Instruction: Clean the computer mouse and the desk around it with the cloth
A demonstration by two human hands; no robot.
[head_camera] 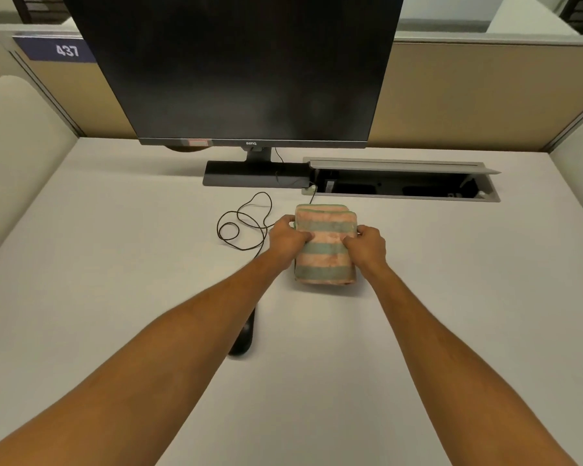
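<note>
A folded cloth with pink and green stripes lies on the white desk, in front of the monitor. My left hand grips its left edge and my right hand grips its right edge, with fingers pressed onto the top. The black computer mouse lies nearer to me, partly hidden under my left forearm. Its thin black cable loops on the desk to the left of the cloth.
A dark monitor on a black stand base fills the back centre. An open cable tray is sunk into the desk at the back right. Beige partition walls close in the desk at the back and on both sides.
</note>
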